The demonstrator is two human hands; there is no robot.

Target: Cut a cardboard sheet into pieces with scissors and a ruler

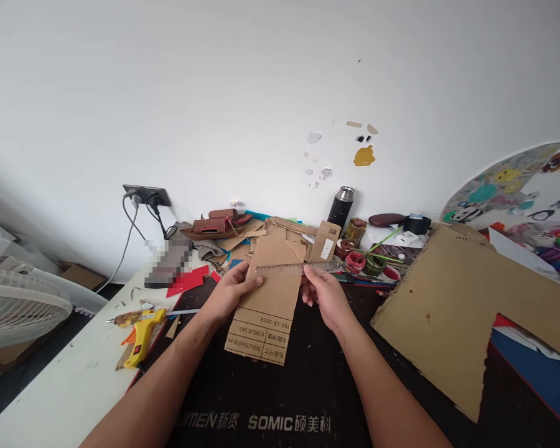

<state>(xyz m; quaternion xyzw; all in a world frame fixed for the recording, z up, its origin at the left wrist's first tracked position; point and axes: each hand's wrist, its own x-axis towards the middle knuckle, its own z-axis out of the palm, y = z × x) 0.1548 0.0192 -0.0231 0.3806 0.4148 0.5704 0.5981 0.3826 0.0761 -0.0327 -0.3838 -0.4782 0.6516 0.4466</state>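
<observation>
My left hand (236, 286) grips the left edge of a long strip of cardboard (273, 298), thumb on top and fingers behind it. Printed text and ruled lines mark the strip's near end. Across the strip lies a clear ruler (284, 270), its right end sticking out past the cardboard. My right hand (324, 292) pinches the ruler near the strip's right edge, with its other fingers curled below. The cardboard is held over a black desk mat (242, 395).
A yellow glue gun (142, 339) lies at the left. Behind are a model boat (214, 225), cardboard scraps, a black thermos (340, 208) and paint jars (354, 262). A large cardboard sheet (436, 311) covers the right side. A white fan (25, 305) stands far left.
</observation>
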